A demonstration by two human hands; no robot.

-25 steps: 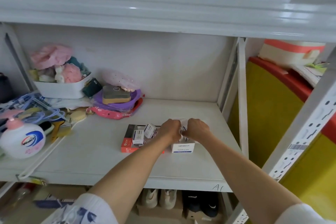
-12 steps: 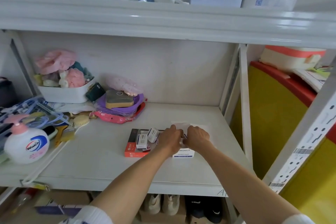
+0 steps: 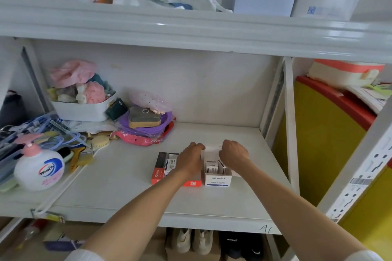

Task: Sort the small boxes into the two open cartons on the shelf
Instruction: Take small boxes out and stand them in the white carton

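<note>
Two open cartons stand side by side at the middle of the shelf (image 3: 127, 176). The red carton (image 3: 156, 177) on the left holds several small white boxes (image 3: 170, 164). The white carton (image 3: 218, 180), marked PAPER CLIPS, holds a few small boxes (image 3: 212, 168) standing on end. My left hand (image 3: 191, 162) lies over the red carton's right half, its curled fingertips at the left edge of the white carton's raised flap (image 3: 212, 151). My right hand (image 3: 233, 154) hovers above the white carton's far right corner, fingers curled onto the flap's right edge.
A soap pump bottle (image 3: 39, 168), brushes and hangers crowd the shelf's left. A white tub (image 3: 82, 109) of cloths and a purple bowl (image 3: 146, 127) with a sponge sit at the back left. A shelf post (image 3: 289, 123) rises on the right. Shoes (image 3: 191, 241) stand below.
My hands, pressed together over the white carton before, have parted, so the small boxes inside it now show. The cartons stay in place.
</note>
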